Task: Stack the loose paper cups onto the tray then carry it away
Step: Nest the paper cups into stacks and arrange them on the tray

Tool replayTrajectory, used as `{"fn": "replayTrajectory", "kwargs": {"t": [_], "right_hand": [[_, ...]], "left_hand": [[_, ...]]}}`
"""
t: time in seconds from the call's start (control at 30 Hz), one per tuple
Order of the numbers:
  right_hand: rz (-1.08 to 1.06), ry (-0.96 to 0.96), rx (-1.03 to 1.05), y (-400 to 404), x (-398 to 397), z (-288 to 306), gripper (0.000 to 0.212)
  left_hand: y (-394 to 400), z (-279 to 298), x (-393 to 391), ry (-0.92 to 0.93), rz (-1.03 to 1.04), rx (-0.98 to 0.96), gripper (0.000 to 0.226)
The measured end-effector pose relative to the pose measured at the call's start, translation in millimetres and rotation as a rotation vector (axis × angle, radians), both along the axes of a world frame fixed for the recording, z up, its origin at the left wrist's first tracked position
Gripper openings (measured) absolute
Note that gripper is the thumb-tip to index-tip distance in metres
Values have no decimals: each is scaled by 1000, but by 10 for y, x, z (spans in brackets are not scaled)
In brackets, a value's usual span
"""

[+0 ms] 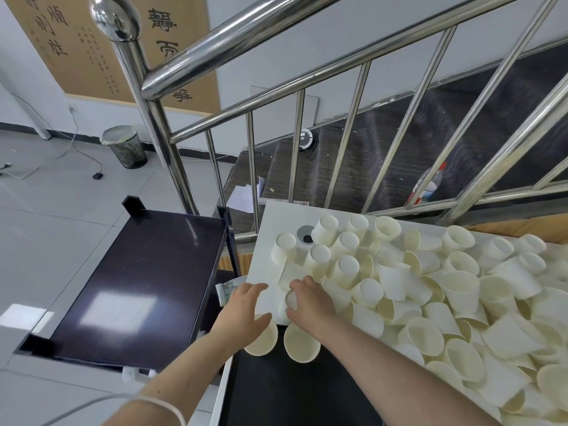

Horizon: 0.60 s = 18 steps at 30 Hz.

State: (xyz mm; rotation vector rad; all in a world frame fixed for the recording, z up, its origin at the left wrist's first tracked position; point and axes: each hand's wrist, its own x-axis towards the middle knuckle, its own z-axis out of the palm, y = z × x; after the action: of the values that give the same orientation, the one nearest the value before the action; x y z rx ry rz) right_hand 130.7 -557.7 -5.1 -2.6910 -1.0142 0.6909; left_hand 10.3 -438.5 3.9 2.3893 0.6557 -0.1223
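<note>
Several loose cream paper cups (pixel 396 281) lie in a jumbled heap across the white table (pixel 273 216); some stand upside down, others lie on their sides. A dark glossy tray (pixel 138 281) sits to the left of the table, with nothing on it. My left hand (pixel 246 305) reaches over the table's near left corner, its thumb on a cup (pixel 261 338) whose mouth faces me. My right hand (pixel 310 299) curls around a small cup (pixel 290 300) at the edge of the heap. Another open cup (pixel 301 344) sits just under its wrist.
A steel stair railing (pixel 252 29) rises behind the table, with dark steps (pixel 384 142) beyond it. A plastic bottle (pixel 428 184) stands on a step. A bin (pixel 124 146) and loose cables lie on the tiled floor at the left. A black surface (pixel 292 392) lies below the table's near edge.
</note>
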Motion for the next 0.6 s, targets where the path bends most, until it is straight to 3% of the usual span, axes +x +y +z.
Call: {"fn": "replayTrajectory", "kwargs": {"t": [0.27,0.43,0.6], "right_hand": [[-246,124,376,-200,140,356,51],[-511,543,676,-286,242,516,27],[-603,783,733,-376,348,451,20]], "left_hand": [[-2,-29,80,-45,19,-119,82],[-74,25,206,-168,46,-203,87],[-105,87,295,-274,73,-322,71]]}}
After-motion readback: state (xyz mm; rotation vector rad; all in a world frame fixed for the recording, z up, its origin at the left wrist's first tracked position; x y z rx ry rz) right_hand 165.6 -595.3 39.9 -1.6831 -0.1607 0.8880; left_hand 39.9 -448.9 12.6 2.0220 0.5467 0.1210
